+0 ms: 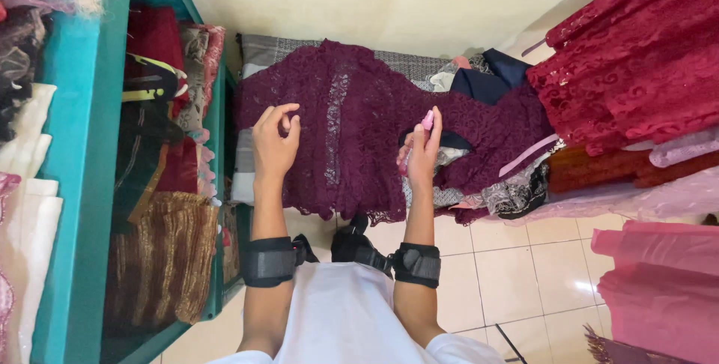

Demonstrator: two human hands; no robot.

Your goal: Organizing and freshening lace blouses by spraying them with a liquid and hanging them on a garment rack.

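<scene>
The head camera looks straight down at a dark purple lace garment point(352, 135) spread over a pile of cloth, its long axis running from the pale wall down toward the person, its scalloped hem nearest the tiled floor point(517, 274). A paler lace strip runs along that same axis down its middle.

The left hand point(274, 143) rests on the garment's left part, fingers curled loosely together, thumb and forefinger tips nearly meeting; whether they pinch the lace cannot be told.

The right hand point(421, 156) hovers over the garment's right part, fingers closed around a small pink object point(427, 120) whose tip points up toward the wall; its kind is too small to tell. Both forearms wear black straps.

Left of the garment stands a teal shelf point(82, 184) stacked with folded fabrics. Right of it hangs a dark red lace dress point(636, 64), with pink fabrics point(659, 289) below.
</scene>
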